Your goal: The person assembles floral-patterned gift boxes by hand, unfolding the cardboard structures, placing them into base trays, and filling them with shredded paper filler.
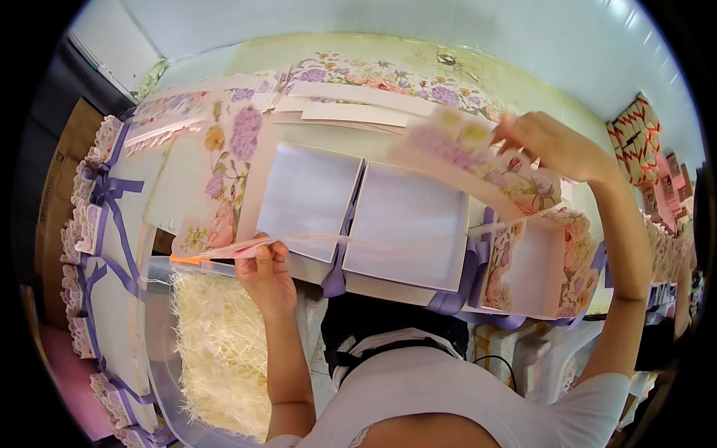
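My left hand (266,274) pinches the lower end of several floral die-cut paper strips (229,185), which stand up from the fingers. My right hand (540,140), raised at the right, holds another floral paper strip (482,162), blurred along its left part. A thin translucent strip or film runs between the hands, too blurred to name. Below them lie two open shallow boxes (406,229) with pale lilac insides and a purple ribbon (335,277) between them. To the right, another box (538,263) has floral paper borders standing along its sides.
Stacked floral strips (364,81) lie along the table's back. A clear plastic bin (159,358) of shredded paper filler (224,347) stands at the lower left. Ribboned boxes with floral edges (89,224) line the far left. Red-and-gold packages (636,140) sit at the right.
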Tool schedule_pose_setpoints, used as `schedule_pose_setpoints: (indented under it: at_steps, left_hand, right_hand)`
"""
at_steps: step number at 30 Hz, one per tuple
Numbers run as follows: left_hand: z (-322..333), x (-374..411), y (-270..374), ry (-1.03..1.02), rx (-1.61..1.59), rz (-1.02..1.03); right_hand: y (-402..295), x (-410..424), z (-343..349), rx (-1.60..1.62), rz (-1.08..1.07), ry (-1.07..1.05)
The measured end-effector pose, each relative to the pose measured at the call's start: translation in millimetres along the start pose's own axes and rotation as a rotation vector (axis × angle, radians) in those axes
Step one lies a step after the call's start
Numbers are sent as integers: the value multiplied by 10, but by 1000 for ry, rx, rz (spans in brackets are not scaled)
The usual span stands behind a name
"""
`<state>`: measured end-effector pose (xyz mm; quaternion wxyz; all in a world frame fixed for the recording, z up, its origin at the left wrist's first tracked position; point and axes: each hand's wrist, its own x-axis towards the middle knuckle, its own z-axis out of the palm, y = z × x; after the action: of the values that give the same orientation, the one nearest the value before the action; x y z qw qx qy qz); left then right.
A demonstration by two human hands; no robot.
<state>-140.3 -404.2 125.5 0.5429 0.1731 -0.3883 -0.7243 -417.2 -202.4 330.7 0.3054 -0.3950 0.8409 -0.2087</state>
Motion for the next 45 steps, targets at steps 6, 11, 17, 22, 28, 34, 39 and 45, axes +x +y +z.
schedule_pose_setpoints:
  at_steps: [6, 11, 17, 22, 28, 34, 39, 45]
  left_hand:
    - [147, -254, -80, -8, 128, -87]
    - [264, -365, -89, -661, 903, 16]
    - [439, -446, 83, -638, 1322, 104]
    - [829, 84, 513, -519, 1233, 147]
    - [1415, 219, 422, -1186, 1760, -155]
    - [1716, 511, 723, -1167, 1445, -173]
    - [1374, 580, 204, -1130, 1217, -22]
    - [1355, 696, 57, -1260, 1537, -411]
  right_hand:
    - [402, 149, -120, -570, -84, 121]
    - [432, 232, -87, -228, -109, 450]
    - [439, 544, 481, -329, -487, 443]
    - [426, 653, 318, -333, -317, 389]
    - [213, 590, 164, -259, -156, 384]
    - [555, 269, -17, 116, -169, 711]
    - [751, 247, -370, 35, -214, 627]
    - [394, 456, -122, 145, -291, 612]
